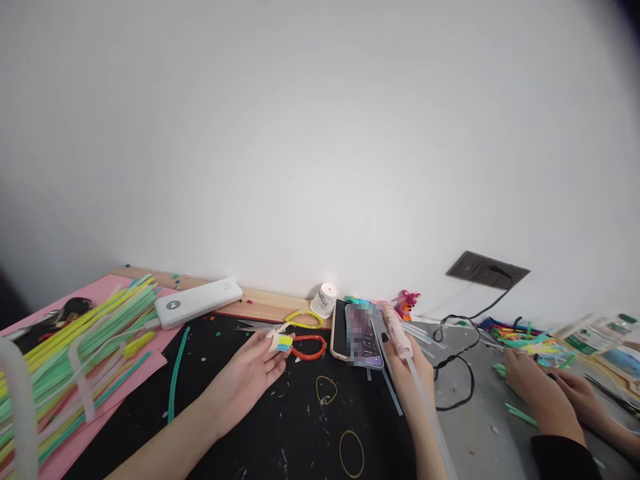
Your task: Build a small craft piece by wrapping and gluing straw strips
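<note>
My left hand [255,365] pinches a small bundle of white, yellow and blue pipe cleaner pieces [283,343] in its fingertips. Just behind it lie scissors with a red handle loop [309,348] and a yellow one [306,319]; their blades are partly covered by my fingers. Wrapped in my right hand [413,373] is a pink hot glue gun [397,330], its nozzle away from me and a long clear glue stick [425,403] trailing from the back. A phone with a lit screen [364,337] leans beside it. Two rubber bands [351,453] lie between my hands.
Pipe cleaners [95,347] lie on pink sheets at left, near a white power bank [200,301]. Toward the wall stand a white cup [325,300] and a pink-orange figure [407,305]. A black cable [473,377] runs to the socket [485,270]. Another person's hands [545,393] work at right.
</note>
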The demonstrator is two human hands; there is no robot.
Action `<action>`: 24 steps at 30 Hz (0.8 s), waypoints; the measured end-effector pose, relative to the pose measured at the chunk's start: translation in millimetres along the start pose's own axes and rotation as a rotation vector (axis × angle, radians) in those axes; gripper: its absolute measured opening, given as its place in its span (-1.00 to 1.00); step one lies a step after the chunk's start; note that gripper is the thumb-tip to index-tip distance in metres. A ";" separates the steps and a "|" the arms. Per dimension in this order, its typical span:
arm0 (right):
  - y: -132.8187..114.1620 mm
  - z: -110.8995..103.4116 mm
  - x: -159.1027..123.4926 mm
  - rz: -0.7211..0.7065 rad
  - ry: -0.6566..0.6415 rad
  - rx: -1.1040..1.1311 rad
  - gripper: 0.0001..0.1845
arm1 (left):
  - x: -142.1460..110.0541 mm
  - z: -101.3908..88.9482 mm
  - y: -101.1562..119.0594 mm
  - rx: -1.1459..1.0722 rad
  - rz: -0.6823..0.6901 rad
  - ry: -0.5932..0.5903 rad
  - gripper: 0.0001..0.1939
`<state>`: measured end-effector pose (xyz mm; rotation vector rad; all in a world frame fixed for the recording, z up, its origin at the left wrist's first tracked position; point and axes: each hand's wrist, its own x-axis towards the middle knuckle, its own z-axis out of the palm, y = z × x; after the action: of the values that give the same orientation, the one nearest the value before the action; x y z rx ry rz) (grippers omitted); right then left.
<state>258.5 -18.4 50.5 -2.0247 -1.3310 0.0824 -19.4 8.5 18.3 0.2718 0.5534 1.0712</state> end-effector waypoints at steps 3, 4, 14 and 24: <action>17.2 -13.6 9.2 0.082 -0.087 -0.139 -0.52 | -1.3 1.0 0.0 0.002 -0.009 -0.004 -0.92; 25.7 -16.8 12.1 0.098 -0.117 -0.172 -0.52 | -1.7 1.0 -0.2 -0.002 -0.022 -0.008 -0.91; 70.1 -20.4 21.9 0.327 -0.249 -0.487 -0.50 | -1.3 -3.3 -4.7 0.015 -0.046 -0.056 -0.85; 64.3 -16.1 17.3 0.111 -0.097 -0.442 -0.49 | -1.0 -2.7 -5.4 0.132 -0.039 -0.109 -0.89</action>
<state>323.5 -26.9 30.6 -2.4923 -1.3874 -0.0712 -17.2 5.0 13.8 0.4313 0.5298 0.9773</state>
